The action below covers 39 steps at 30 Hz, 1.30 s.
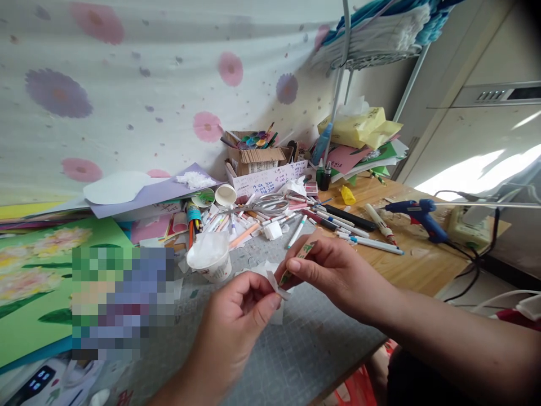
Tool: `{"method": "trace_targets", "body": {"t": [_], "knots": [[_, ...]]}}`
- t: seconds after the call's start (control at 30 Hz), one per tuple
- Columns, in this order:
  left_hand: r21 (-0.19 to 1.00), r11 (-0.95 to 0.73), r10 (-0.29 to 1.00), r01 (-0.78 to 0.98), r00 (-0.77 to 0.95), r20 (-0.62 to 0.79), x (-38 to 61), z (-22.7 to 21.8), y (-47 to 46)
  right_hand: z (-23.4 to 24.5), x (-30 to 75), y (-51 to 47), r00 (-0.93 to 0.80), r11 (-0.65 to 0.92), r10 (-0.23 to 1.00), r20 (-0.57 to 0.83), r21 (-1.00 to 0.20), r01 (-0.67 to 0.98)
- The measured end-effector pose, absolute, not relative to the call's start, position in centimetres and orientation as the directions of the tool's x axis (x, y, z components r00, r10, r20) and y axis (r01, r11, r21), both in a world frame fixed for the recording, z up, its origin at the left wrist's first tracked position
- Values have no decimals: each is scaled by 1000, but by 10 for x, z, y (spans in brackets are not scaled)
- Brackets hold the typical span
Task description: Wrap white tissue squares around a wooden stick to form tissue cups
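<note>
White paper strip (284,292) sits pinched in the left hand (240,316), brown piece (305,250) gripped in the right hand (338,273), above the mat (315,344); beyond, a paper cup (216,272) holds white material (208,248), a cardboard box (258,162) brushes (269,131).

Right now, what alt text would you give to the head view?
A person's left hand pinches a white strip beside a small green-marked piece in the right hand, over a gray mat. Behind are pens, a cup and, at right, a blue glue gun.
</note>
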<state>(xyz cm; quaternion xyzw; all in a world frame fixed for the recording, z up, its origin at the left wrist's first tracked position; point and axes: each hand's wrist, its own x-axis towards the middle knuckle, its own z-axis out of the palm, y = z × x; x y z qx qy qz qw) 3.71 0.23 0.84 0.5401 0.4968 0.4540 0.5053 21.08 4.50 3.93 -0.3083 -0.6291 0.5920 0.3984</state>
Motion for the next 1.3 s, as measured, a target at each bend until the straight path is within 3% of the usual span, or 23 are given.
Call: {"method": "trace_targets", "body": {"t": [0.2,0.37,1.03,1.3], "knots": [[995,75,994,-72,86,-69,37,6,1,40,211,43,-505,259,827,246,-965,-45],[995,88,995,-53,51,-85,40,8,1,41,209,41,-508,460,782,360,-884,82],[996,88,996,-6,-3,-88,39,14,3,41,208,40,-517,527,764,387,-836,153],[992,124,992,-18,-29,-125,40,14,3,37,207,41,-531,684,675,512,-705,189]]}}
